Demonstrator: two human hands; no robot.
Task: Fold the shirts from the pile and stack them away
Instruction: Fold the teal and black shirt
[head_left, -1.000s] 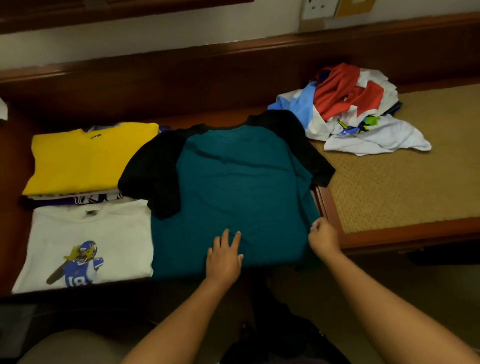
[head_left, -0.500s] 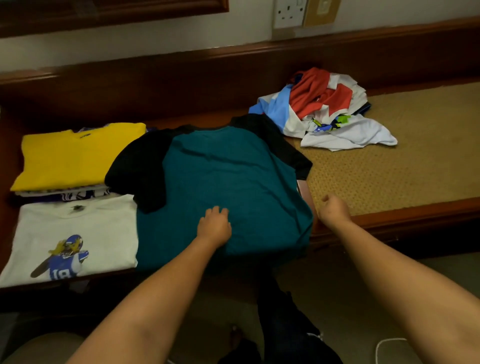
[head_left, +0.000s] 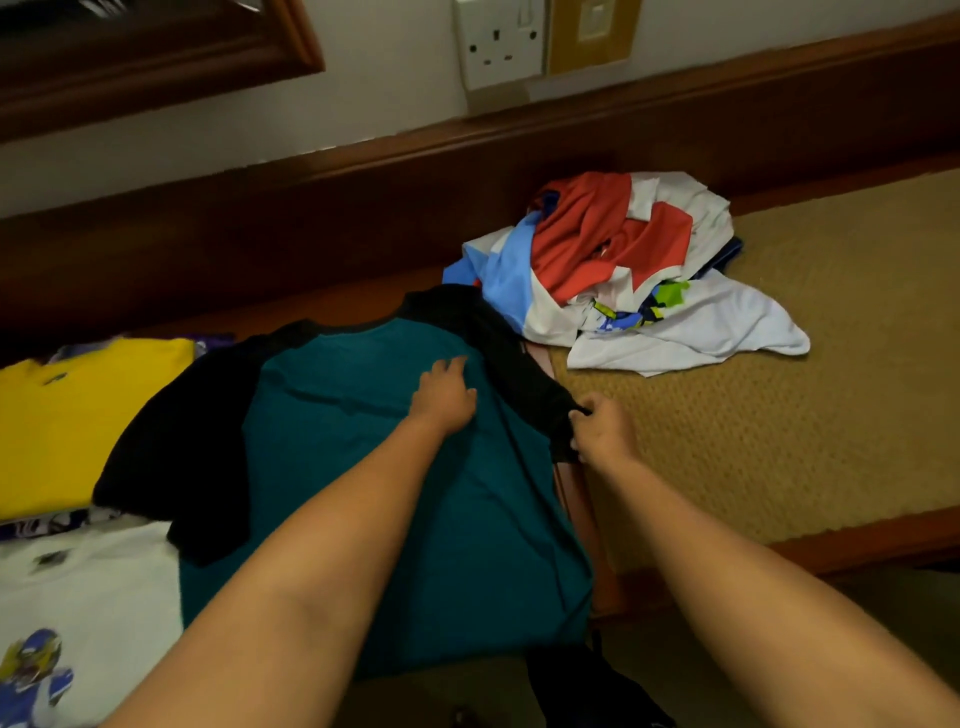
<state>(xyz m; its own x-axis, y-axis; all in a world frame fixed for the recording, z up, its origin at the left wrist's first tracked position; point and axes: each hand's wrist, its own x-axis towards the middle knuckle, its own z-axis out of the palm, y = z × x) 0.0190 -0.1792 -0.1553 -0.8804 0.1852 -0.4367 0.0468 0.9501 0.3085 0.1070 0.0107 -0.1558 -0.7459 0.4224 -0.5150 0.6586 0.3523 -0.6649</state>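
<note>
Lying flat on the bench, teal shirt: left hand presses with relaxed fingers; right hand pinches its black sleeve. Pile beyond. No legible writing.

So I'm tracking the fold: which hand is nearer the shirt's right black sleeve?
Right. The right hand pinches the black sleeve; the left hand rests on the teal body beside it.
</note>
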